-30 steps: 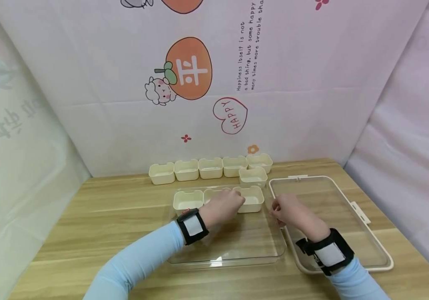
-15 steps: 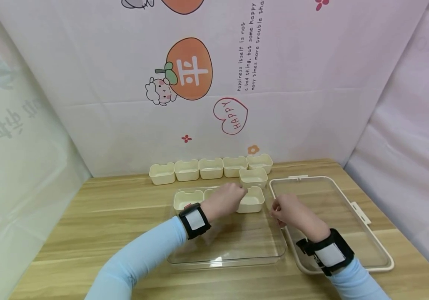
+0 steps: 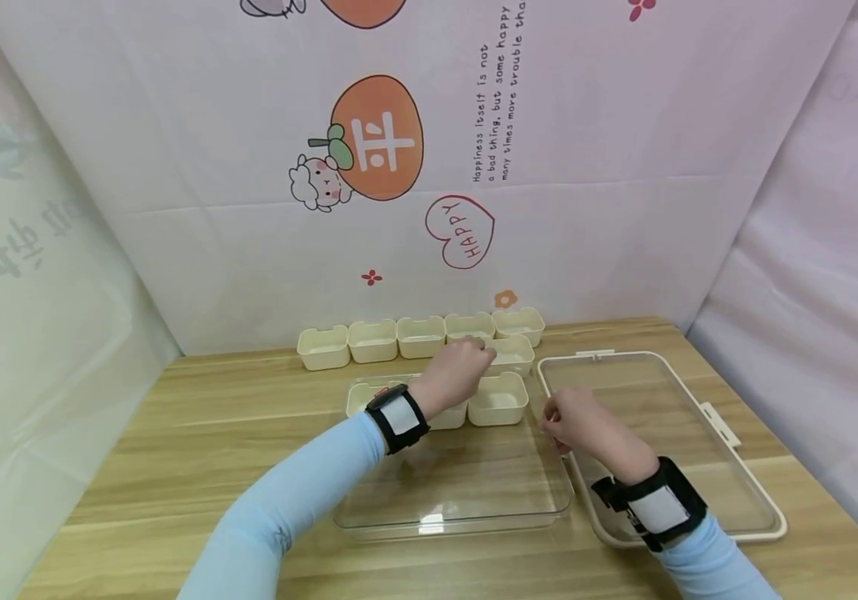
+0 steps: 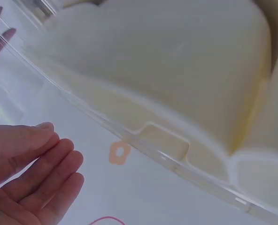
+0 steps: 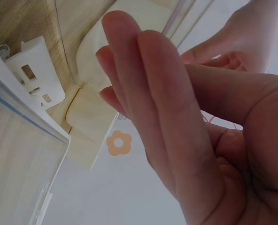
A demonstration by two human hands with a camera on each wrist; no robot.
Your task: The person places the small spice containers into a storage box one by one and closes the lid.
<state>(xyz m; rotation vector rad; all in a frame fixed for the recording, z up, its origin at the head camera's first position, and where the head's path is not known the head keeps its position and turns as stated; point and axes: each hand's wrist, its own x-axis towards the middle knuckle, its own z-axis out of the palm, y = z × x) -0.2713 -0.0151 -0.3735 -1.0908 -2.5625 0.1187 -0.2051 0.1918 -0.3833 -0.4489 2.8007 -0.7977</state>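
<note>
In the head view a clear plastic box (image 3: 474, 492) stands on the table with several cream cups in a row along its far side, among them the right cup (image 3: 499, 400). My left hand (image 3: 453, 377) is over the box's far edge, beside a lone cup (image 3: 515, 354) behind it. The left wrist view shows that hand's fingers (image 4: 59, 161) loosely bent, with nothing between them. My right hand (image 3: 586, 423) is at the box's right wall, over the lid's near-left frame. In the right wrist view its fingers (image 5: 169, 108) are fairly straight and hold nothing; contact with the wall cannot be told.
Several more cream cups (image 3: 372, 342) line the table's back edge against the printed cloth (image 3: 249, 275). A clear lid with a white frame (image 3: 755, 492) and side clips (image 3: 721, 425) lies on the right of the wooden table (image 3: 197, 450).
My left hand has moved back from the cups inside the box toward the lone cup behind it, uncovering the middle and right cups. The right hand has stayed in place.
</note>
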